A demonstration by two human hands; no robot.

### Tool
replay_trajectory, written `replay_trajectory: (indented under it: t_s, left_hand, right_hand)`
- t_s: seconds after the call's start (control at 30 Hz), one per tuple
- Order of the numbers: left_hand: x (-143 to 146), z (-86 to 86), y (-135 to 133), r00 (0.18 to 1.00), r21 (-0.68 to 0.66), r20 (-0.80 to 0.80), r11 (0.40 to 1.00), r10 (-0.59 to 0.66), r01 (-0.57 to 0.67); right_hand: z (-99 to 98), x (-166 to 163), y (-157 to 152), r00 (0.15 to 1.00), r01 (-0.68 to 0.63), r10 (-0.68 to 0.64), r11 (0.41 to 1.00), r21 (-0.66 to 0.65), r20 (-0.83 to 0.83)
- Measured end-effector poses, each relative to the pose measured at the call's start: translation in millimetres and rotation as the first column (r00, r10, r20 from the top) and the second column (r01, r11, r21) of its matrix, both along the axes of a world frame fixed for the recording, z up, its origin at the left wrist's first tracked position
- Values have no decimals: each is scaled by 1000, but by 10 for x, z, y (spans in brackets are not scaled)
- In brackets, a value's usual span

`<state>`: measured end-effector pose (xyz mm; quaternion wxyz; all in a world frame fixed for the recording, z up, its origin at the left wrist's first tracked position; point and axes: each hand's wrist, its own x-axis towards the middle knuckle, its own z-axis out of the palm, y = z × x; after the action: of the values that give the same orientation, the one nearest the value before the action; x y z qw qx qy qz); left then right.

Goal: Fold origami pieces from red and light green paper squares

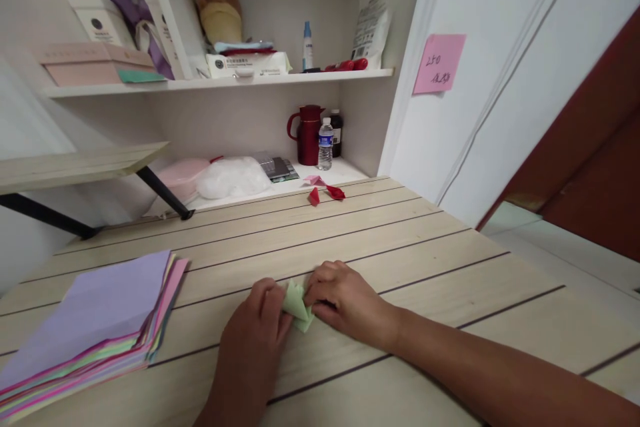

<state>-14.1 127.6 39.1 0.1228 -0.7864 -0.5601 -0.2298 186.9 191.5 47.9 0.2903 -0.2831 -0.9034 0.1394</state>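
Note:
A small piece of folded light green paper [297,301] lies on the striped wooden table [440,260], between my two hands. My left hand [260,323] is closed on its left side, fingers curled against the paper. On the right side, my right hand [345,297] pinches the paper's edge with thumb and fingers. Both hands rest low at the tabletop, and they cover parts of the folded paper. To the left lies a stack of coloured paper [110,293] with a lilac sheet on top.
Red folded paper pieces [336,193] and a pink one [315,180] lie at the table's back edge. Behind stand a dark red jug [309,137] and a water bottle [325,145]. A raised wooden stand [75,167] with black legs is at the left.

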Motion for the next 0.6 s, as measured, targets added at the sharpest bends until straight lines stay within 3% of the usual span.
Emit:
replay_trajectory:
  t_s: [0.27,0.6]
  left_hand:
    - [-60,-41,13,979,45,-138,986,-150,158]
    - [-122,54,33,944,-31,-172,959,-282,281]
  right_hand:
    - [5,36,-3,1000,-18,18,1000,1,0]
    - [22,164,60,990,-140,140,990,-26,13]
